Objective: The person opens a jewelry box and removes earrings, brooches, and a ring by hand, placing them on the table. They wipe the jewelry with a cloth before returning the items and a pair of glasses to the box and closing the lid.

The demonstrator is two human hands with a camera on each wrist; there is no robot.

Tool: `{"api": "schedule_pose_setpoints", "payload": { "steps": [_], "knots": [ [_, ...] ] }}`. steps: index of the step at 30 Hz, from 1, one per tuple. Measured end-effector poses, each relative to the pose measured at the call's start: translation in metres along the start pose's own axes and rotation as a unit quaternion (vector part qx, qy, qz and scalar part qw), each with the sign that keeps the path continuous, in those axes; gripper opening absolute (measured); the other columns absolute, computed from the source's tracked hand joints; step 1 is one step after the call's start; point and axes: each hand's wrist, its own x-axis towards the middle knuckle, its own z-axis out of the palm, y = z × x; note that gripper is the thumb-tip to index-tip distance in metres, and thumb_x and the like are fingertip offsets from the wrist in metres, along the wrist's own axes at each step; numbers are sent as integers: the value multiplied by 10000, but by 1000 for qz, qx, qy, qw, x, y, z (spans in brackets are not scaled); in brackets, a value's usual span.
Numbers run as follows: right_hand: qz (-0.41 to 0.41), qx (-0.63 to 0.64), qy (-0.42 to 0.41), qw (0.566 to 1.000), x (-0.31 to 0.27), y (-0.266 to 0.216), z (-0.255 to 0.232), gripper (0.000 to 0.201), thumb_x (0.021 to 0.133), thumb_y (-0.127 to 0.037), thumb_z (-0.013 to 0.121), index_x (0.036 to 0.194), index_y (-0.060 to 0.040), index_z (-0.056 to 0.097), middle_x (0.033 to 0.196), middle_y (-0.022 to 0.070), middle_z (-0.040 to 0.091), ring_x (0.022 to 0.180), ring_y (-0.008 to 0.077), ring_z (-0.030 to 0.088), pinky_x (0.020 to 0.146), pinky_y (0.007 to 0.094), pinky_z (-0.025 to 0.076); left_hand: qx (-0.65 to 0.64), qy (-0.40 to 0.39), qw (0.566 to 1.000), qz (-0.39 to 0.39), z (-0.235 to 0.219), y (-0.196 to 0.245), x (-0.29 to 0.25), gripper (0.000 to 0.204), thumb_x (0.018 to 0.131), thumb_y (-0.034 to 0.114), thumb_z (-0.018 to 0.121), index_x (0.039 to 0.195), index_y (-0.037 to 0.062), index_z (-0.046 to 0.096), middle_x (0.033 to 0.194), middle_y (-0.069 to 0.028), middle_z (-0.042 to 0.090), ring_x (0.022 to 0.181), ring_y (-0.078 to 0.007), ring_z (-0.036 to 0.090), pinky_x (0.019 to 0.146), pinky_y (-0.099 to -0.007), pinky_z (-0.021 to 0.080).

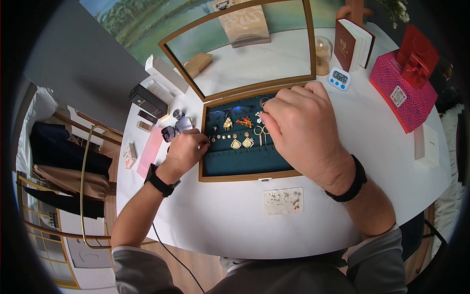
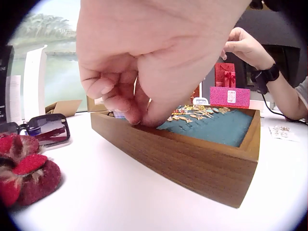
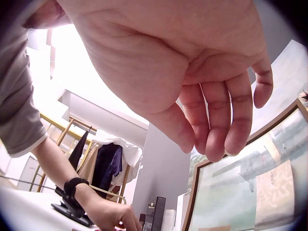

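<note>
An open display box (image 1: 249,177) with a wooden frame and glass lid lies on the table. On its dark teal lining are square gold earrings (image 1: 236,144), a red-orange brooch (image 1: 245,122), a gold figure-shaped piece (image 1: 227,123) and several small studs. My left hand (image 1: 184,153) is at the box's left rim, thumb and fingertips drawn together; I cannot tell whether a small piece is between them. My right hand (image 1: 306,125) is raised over the box's right side, hiding that part. Its fingers (image 3: 216,144) hang loosely curled, with nothing visible in them.
A card with small jewellery (image 1: 284,201) lies before the box. Sunglasses (image 1: 170,133), a pink strip (image 1: 150,152) and boxes (image 1: 147,102) stand left. A timer (image 1: 339,79), a book (image 1: 351,45) and a patterned pink gift box (image 1: 404,88) are right. Red velvet scrunchie-like thing (image 2: 31,168) sits near the left wrist.
</note>
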Motion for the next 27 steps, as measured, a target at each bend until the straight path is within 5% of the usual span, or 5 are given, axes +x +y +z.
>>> {"api": "schedule_pose_setpoints", "payload": {
  "steps": [27],
  "knots": [
    [-4,2,-4,1000,-1,-2,2,106,871,-94,820,819,-53,737,789,70,678,809,267,668,885,420,471,-59,-10,998,23,1,-16,21,134,953,5,758,1065,20,830,1008,-150,741,920,-328,727,834,-405,581]
  ]
}}
